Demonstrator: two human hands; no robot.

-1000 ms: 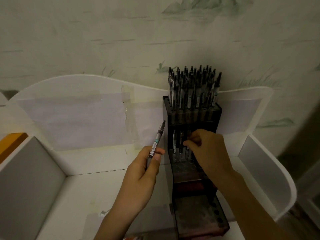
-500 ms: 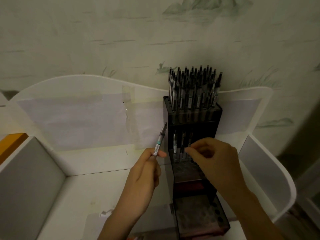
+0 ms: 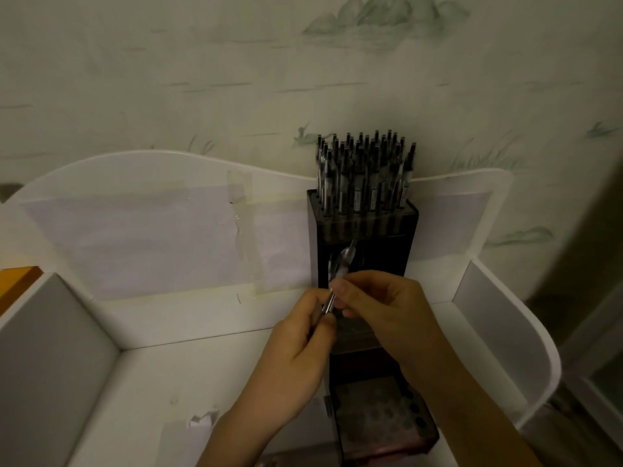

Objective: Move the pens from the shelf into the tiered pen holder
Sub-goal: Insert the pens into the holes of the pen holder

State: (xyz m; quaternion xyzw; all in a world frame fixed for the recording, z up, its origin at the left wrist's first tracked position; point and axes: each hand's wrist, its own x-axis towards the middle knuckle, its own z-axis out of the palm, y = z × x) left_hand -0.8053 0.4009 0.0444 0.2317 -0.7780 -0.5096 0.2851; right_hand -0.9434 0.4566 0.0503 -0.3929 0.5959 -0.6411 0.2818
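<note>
At the far left edge an orange-brown object (image 3: 17, 281) shows just outside the white shelf (image 3: 111, 375), beside its grey left side panel (image 3: 50, 358). The shelf's curved back panel carries pale paper sheets (image 3: 141, 244) joined by a strip of clear tape (image 3: 244, 227). Near the front edge of the shelf floor lies a small scrap of torn white paper (image 3: 202, 419).

Right of the floor's middle, the left hand (image 3: 296, 348) has its fingers curled, with thumb and forefinger pinching the lower part of a pen (image 3: 338, 278). The pen tilts up and to the right, its blurred upper end in front of the dark middle tier of the tiered pen holder (image 3: 364, 332).

The right hand (image 3: 387, 315) meets the left at the pen, its fingertips pinching the same barrel just above the left thumb, the other fingers curled.

The dark holder stands against the back panel toward the shelf's right side. Its top tier is packed with upright pens (image 3: 365, 176); a few more stand in the middle tier behind the held pen, though blur hides their number. The lowest tier (image 3: 384, 419), at the front edge, shows rows of open holes. The white right side panel (image 3: 505, 332) closes the shelf.
</note>
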